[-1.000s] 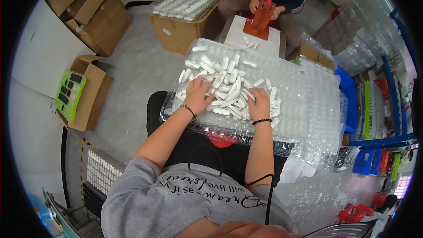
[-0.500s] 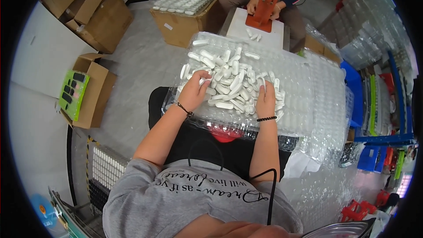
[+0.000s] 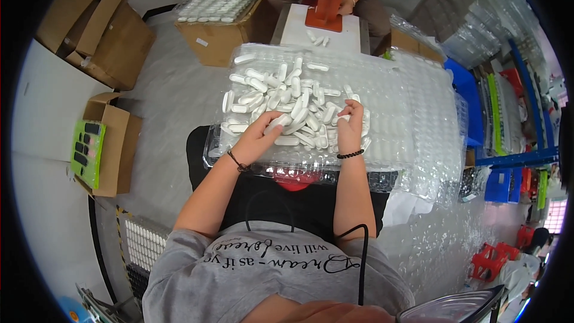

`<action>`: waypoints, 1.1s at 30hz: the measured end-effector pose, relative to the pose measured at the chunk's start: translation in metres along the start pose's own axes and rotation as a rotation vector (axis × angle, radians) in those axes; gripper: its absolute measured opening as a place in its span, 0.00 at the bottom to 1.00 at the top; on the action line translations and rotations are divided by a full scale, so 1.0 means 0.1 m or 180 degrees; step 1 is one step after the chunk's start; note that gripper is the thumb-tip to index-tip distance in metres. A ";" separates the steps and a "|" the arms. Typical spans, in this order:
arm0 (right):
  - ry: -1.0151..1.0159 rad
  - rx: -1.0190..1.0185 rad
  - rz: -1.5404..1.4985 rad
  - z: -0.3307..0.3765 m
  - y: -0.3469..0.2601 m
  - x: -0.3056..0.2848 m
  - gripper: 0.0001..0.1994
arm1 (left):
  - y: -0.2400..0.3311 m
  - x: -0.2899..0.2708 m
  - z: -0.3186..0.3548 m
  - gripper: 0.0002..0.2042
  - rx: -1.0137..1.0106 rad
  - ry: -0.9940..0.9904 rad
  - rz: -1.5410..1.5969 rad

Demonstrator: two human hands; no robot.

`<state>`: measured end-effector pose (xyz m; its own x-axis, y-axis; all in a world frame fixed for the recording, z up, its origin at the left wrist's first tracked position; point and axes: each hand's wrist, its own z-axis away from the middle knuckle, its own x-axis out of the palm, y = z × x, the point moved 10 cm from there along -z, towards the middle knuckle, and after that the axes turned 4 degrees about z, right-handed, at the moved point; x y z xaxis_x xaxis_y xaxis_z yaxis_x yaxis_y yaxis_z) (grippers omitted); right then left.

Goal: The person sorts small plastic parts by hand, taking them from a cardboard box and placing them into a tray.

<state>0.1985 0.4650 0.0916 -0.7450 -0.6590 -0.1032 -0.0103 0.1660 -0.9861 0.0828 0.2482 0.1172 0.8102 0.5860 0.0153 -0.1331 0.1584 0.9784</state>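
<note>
Both hands (image 3: 305,128) rest on smooth white oblong pieces (image 3: 281,98), apparently plastic

- Open cardboard boxes (image 3: 98,30) at ten o'clock.
- Green card of black pieces (image 3: 87,152) at nine o'clock.
- Orange stand (image 3: 327,6) at twelve o'clock.
- Blue shelving (image 3: 520,155) at three o'clock.

Left hand (image 3: 258,137) is pinching a white piece (image 3: 276,123) over the clear tray (image 3: 394,143); right hand (image 3: 351,124) is resting on the pile of pieces (image 3: 281,98).
</note>
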 end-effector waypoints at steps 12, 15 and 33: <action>0.0814 0.0498 -0.0892 0.05 -0.02 -0.18 0.20 | -0.08 0.22 0.04 0.19 -0.0044 -0.0313 0.0328; 0.0320 0.0813 -0.1794 0.08 -0.06 0.01 0.15 | -0.23 0.19 0.01 0.16 -0.0270 0.0014 0.1006; -0.0933 0.0938 -0.1390 0.51 -0.46 0.82 0.06 | 0.21 0.25 0.10 0.17 0.0125 -0.0215 0.1010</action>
<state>0.1721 0.3662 0.1221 -0.4981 -0.8023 0.3291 -0.0572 -0.3483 -0.9357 0.1056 0.2582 0.1398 0.7681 0.5468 0.3332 -0.3640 -0.0551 0.9297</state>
